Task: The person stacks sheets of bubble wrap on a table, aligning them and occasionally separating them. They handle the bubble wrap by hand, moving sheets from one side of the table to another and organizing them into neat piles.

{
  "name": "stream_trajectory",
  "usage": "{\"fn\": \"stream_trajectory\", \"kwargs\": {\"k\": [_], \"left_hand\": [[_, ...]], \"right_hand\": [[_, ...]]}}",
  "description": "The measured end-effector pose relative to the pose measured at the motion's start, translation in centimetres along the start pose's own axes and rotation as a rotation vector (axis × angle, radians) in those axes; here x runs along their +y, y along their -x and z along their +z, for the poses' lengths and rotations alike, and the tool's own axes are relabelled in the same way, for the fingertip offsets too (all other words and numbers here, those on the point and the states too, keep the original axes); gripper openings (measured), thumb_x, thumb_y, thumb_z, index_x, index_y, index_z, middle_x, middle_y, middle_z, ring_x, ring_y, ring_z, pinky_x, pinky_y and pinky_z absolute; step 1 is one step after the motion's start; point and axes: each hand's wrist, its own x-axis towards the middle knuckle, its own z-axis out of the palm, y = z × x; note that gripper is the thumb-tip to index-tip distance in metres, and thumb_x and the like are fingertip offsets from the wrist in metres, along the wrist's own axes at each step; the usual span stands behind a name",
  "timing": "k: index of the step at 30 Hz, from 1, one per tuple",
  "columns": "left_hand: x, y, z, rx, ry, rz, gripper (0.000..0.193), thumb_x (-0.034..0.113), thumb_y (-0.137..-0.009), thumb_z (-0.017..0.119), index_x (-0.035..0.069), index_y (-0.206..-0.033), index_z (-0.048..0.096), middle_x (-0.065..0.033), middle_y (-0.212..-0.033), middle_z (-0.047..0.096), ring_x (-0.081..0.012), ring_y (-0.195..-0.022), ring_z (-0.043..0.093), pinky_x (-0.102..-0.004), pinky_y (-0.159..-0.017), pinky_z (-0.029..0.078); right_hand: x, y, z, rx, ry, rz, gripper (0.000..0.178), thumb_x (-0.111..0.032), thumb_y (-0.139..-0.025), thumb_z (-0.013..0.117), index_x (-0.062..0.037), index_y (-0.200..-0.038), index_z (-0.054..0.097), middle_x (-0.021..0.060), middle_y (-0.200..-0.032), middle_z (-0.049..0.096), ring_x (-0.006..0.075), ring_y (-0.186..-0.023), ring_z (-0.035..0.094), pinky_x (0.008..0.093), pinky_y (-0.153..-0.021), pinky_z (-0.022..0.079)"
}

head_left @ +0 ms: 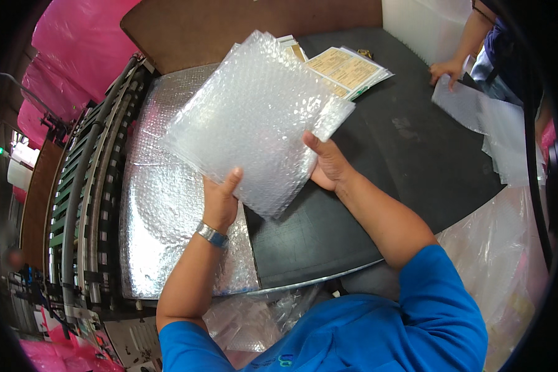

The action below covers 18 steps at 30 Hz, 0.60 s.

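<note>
A stack of clear bubble wrap sheets (254, 118) is held up at a slant above the table, between my two hands. My left hand (222, 199) grips its lower left edge, thumb on top and fingers hidden underneath. On the right edge my right hand (327, 162) clasps the stack, its thumb lying over the top face. Under the stack, silvery bubble wrap (167, 217) covers the left part of the dark table (353, 211). Beyond the stack lie papers in clear sleeves (341, 68), partly covered by it.
A roller machine (93, 186) runs along the table's left side. A brown board (248, 31) rises at the back. At right, another person's hand (449, 71) holds translucent sheets (471, 105). Pink plastic wrap (80, 43) hangs at upper left; clear plastic bags (490, 248) lie lower right.
</note>
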Motion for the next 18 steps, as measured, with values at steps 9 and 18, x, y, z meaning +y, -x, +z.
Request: {"fn": "stream_trajectory", "kwargs": {"k": [9,18], "left_hand": [[1.7,-1.5,-2.0,0.210,-0.231,0.172,0.087,0.031,-0.078,0.062,0.004,-0.136,0.003,-0.0191,-0.136,0.019,-0.0293,-0.125,0.023,-0.0376,-0.102,0.021],[4.5,-2.2,-3.6,0.448,-1.362,1.084,0.029,0.008,-0.078,0.059,0.004,-0.106,0.054,-0.0117,-0.112,0.046,-0.0217,-0.099,0.047,-0.0327,-0.084,0.040]], "right_hand": [[-4.1,-0.7,-2.0,0.203,0.317,0.029,0.048,0.000,-0.074,0.055,0.0016,-0.119,0.039,0.0149,-0.108,0.052,0.0277,-0.100,0.052,0.0406,-0.086,0.044],[-3.1,-1.5,-3.8,0.220,0.467,0.155,0.059,0.006,-0.071,0.049,-0.0002,-0.127,0.029,0.0181,-0.115,0.046,0.0281,-0.102,0.051,0.0372,-0.086,0.045]]}}
